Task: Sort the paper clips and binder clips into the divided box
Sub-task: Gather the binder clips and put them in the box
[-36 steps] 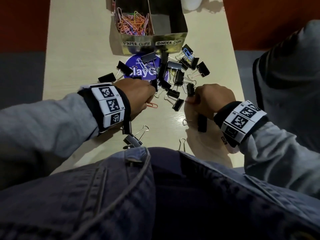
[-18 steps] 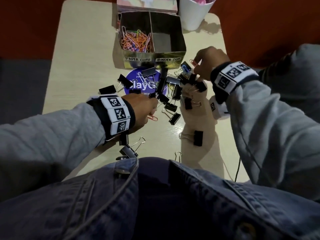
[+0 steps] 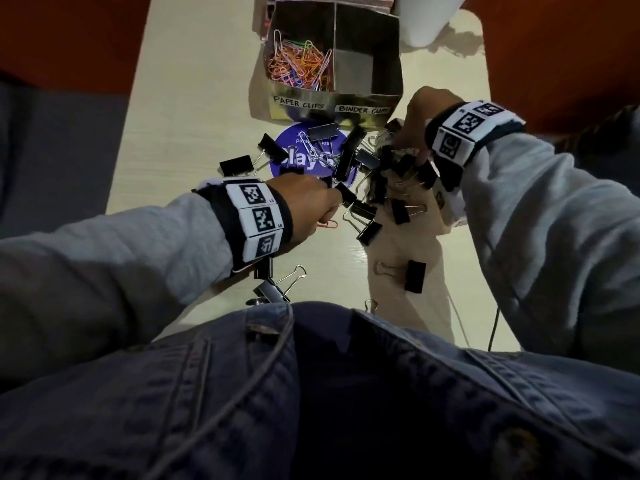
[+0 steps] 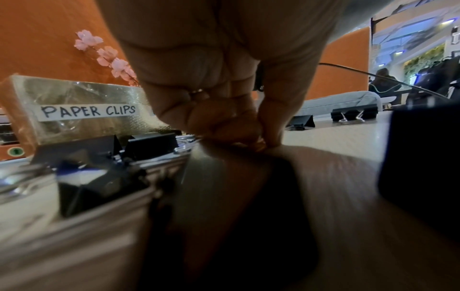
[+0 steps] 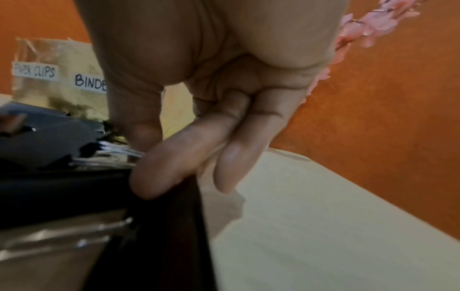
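Note:
The divided box (image 3: 332, 106) stands at the far middle of the table. Its left cell, labelled PAPER CLIPS, holds coloured paper clips (image 3: 301, 65); the BINDER CLIPS cell (image 3: 367, 64) looks empty. Black binder clips (image 3: 349, 154) lie heaped in front of it. My left hand (image 3: 327, 216) is at the near left of the heap, its curled fingertips (image 4: 261, 140) pinching an orange paper clip (image 3: 329, 224) against the table. My right hand (image 3: 408, 152) is down in the heap's right side. Its thumb and forefinger (image 5: 159, 169) pinch a binder clip's silver wire handle.
A white cup (image 3: 422, 22) stands behind the box on the right. A purple round sticker (image 3: 294, 157) lies under the heap. Loose binder clips (image 3: 414, 276) (image 3: 273, 289) lie near the table's front edge. Pink flowers (image 4: 104, 53) show against the orange wall.
My right hand went from the near side of the heap up to the box's right corner, then down into the heap's right side. My left hand stayed at the orange paper clip.

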`<action>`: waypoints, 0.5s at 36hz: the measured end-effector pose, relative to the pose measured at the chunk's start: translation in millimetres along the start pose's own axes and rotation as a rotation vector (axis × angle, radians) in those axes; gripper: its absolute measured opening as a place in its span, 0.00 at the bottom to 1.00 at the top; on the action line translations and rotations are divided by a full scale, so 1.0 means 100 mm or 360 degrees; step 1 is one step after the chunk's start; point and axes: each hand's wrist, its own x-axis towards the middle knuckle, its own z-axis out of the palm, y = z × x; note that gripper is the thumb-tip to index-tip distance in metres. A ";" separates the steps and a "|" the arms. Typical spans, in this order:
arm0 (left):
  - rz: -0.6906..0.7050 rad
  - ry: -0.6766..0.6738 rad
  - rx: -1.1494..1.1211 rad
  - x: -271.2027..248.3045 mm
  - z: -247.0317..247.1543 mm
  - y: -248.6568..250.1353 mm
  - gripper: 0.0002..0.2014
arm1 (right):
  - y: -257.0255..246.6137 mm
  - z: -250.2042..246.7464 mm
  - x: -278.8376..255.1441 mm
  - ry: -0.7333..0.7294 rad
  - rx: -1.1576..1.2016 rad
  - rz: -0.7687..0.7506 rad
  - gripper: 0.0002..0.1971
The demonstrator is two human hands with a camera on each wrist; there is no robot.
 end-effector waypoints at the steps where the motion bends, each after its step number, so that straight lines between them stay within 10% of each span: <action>1: -0.0027 -0.0015 -0.0020 0.00 0.00 0.00 0.10 | 0.01 0.00 -0.04 0.0003 -0.0012 0.0017 0.16; 18: -0.0023 -0.0023 0.0013 -0.03 0.02 0.02 0.10 | 0.31 0.17 -0.42 0.0009 0.0320 0.0141 0.20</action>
